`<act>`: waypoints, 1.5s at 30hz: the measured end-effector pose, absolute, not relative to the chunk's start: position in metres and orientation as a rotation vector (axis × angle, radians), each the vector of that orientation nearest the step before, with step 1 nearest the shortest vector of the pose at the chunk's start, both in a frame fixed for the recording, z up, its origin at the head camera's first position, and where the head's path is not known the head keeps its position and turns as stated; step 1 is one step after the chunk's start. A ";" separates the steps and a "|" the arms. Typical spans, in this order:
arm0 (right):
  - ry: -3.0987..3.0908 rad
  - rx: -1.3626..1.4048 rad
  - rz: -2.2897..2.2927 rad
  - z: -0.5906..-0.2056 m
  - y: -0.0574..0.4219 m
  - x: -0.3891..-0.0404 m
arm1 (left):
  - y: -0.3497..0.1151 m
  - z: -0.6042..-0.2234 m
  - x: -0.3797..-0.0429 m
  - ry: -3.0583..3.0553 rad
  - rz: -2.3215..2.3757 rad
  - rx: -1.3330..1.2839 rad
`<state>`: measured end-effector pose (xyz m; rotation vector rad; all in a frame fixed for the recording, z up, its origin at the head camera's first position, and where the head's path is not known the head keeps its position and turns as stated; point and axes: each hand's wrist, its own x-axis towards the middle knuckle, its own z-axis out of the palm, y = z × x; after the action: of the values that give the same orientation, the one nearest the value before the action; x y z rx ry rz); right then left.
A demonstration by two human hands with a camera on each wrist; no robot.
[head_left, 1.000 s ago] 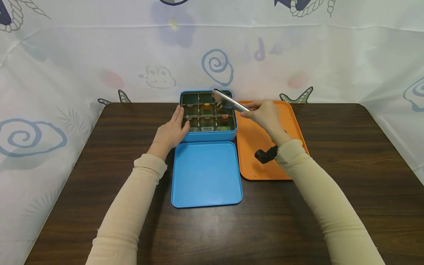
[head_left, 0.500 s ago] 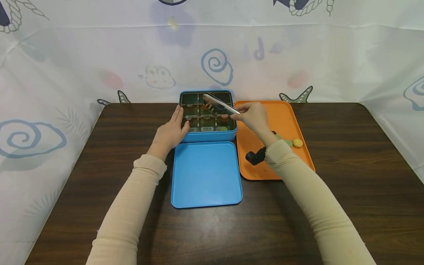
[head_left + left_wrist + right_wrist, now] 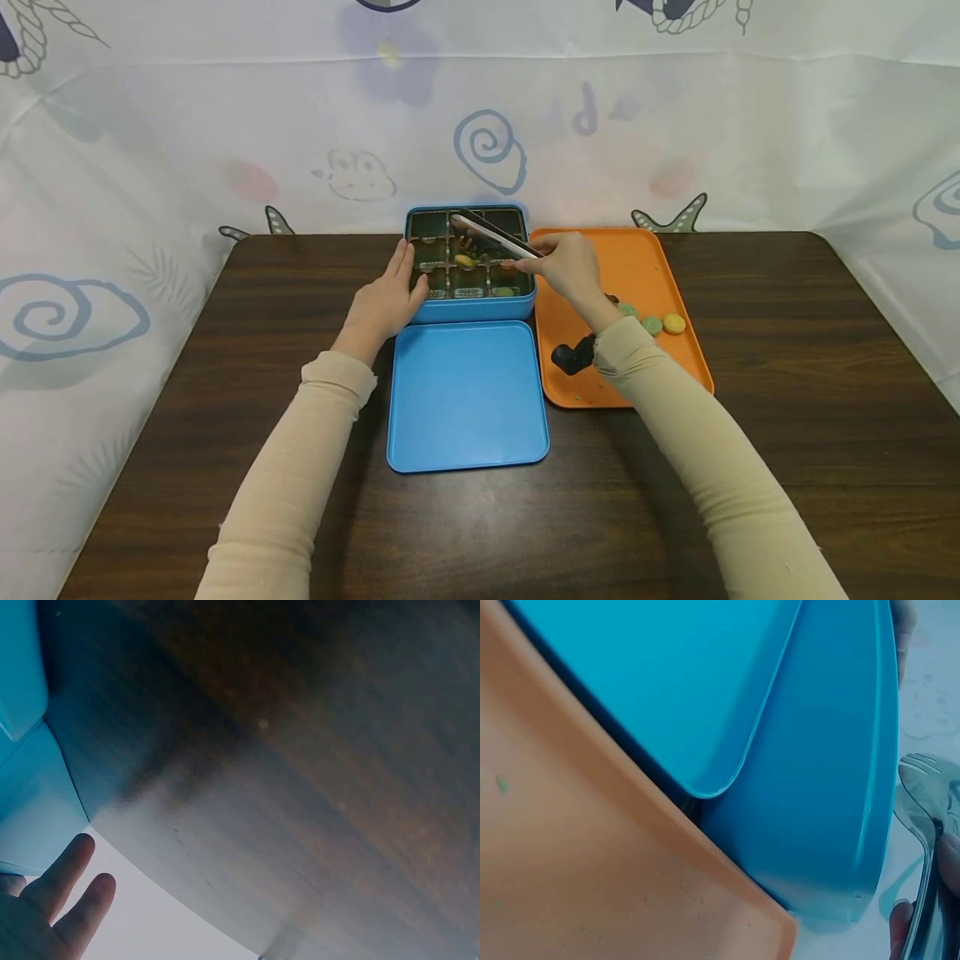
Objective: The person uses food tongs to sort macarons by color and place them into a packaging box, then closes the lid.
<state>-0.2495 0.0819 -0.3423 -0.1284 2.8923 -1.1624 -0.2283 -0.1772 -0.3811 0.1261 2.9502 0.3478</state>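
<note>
My right hand (image 3: 572,265) grips metal serving tongs (image 3: 495,237), which have a fork-shaped tip in the right wrist view. The tongs slant over a blue box (image 3: 474,310) whose inside is divided into several compartments. Below their tips, at the middle compartment, lies a yellow macaron-like round (image 3: 465,261); whether the tips touch it I cannot tell. Reddish and green (image 3: 506,292) pieces show in compartments on the box's right. My left hand (image 3: 384,302) rests along the box's left side with straight fingers; in the left wrist view those fingers (image 3: 67,874) lie beside the blue wall.
A blue lid (image 3: 468,400) lies flat in front of the box. To its right an orange tray (image 3: 558,325) bears green rounds (image 3: 652,326), a yellow round (image 3: 674,323) and crumbs, partly under my right forearm. A patterned white cloth (image 3: 360,108) hangs behind the dark wooden table (image 3: 247,333).
My right hand and the tongs have moved left over the box, and the tongs' tips are now near its middle. The yellow round shows at the middle compartment. My left hand stays put.
</note>
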 end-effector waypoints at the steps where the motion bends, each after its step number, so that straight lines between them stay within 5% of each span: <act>1: 2.888 -0.126 -1.169 -0.342 0.082 -0.249 | -0.177 -0.381 -0.228 2.950 0.348 0.127; 20: 2.783 -0.172 -1.428 -0.339 0.116 -0.247 | -0.177 -0.380 -0.224 2.940 0.344 0.106; 45: 2.835 -0.088 -1.023 -0.321 0.256 -0.217 | -0.175 -0.378 -0.226 2.930 0.337 0.121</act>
<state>-0.2173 0.2561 -0.3209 -0.0884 2.8354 -1.0228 -0.2263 -0.1752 -0.3776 0.1212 2.9301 0.3368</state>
